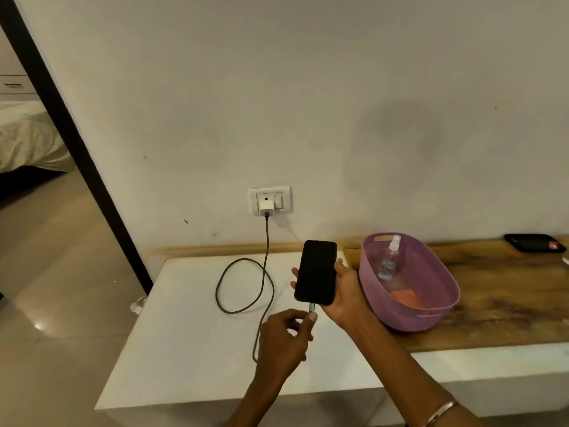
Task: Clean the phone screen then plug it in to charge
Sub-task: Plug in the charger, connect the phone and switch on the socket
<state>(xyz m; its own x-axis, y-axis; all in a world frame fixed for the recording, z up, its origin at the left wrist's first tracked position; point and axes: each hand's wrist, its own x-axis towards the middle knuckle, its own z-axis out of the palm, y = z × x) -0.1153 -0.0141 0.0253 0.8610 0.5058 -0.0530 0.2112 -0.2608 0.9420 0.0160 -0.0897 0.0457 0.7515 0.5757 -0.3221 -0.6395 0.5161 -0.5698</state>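
Facing up, phone upright lengthwise.

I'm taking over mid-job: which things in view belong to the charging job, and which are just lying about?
Job:
phone in right hand
cable plug pinched by left hand
charging cable
wall adapter
spray bottle and orange cloth in purple basket

Lying about:
dark device on wooden top

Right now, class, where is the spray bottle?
In the head view, right of centre: the spray bottle lies inside the purple basket, right of the phone.
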